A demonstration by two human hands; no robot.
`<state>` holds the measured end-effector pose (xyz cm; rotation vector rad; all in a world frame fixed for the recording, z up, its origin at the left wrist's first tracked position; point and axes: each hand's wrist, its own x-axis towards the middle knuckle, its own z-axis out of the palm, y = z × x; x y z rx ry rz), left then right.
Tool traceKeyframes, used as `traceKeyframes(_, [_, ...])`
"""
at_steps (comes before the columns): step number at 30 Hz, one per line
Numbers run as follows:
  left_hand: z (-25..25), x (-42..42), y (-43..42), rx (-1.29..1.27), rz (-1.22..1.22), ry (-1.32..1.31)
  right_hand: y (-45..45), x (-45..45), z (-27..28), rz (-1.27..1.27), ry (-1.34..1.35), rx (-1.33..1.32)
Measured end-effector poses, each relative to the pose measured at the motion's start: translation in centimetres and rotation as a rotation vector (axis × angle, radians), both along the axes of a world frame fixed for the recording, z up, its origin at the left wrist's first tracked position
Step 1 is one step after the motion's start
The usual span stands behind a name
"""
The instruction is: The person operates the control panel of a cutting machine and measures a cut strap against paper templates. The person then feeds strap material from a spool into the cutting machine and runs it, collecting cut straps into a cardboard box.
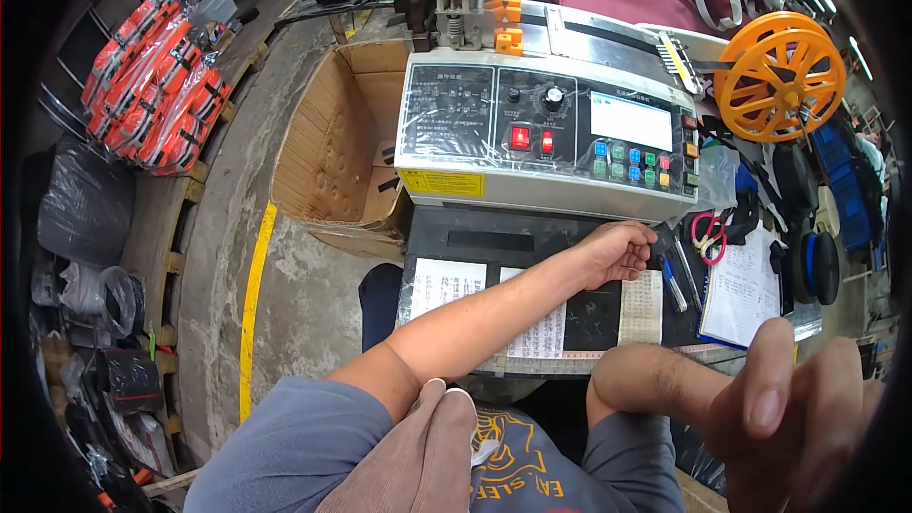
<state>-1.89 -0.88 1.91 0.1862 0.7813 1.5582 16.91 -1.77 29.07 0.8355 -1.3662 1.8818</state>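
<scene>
My left hand rests at the table's edge side of the machine, just below its front panel, fingers loosely bent, with nothing visible in them. The control machine has a small screen, red switches and coloured buttons. Close to the camera, my right hand is raised at the lower right, fingers bent but apart, holding nothing that I can see. Nearest to the left hand lie a blue pen and pink-handled scissors. Printed sheets lie under and beside my left forearm, and a paper slip is below the hand.
An open notebook lies to the right of the pens. An orange reel stands at the machine's right end. A cardboard box is on the left. Beyond a yellow floor line, wrapped orange goods are stacked on pallets.
</scene>
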Motion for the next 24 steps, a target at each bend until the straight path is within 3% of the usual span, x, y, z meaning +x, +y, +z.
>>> traceKeyframes(10, [0.2, 0.0, 0.0, -0.006, 0.002, -0.011, 2.2, 1.4, -1.0, -0.052, 0.036, 0.005])
traceKeyframes(15, [0.2, -0.1, 0.0, 0.003, 0.003, -0.001, 0.2, 0.4, -0.2, 0.091, -0.035, -0.094])
traceKeyframes(24, [0.1, 0.1, 0.0, 0.0, 0.012, -0.006, -0.1, 0.1, -0.2, 0.042, -0.024, -0.002])
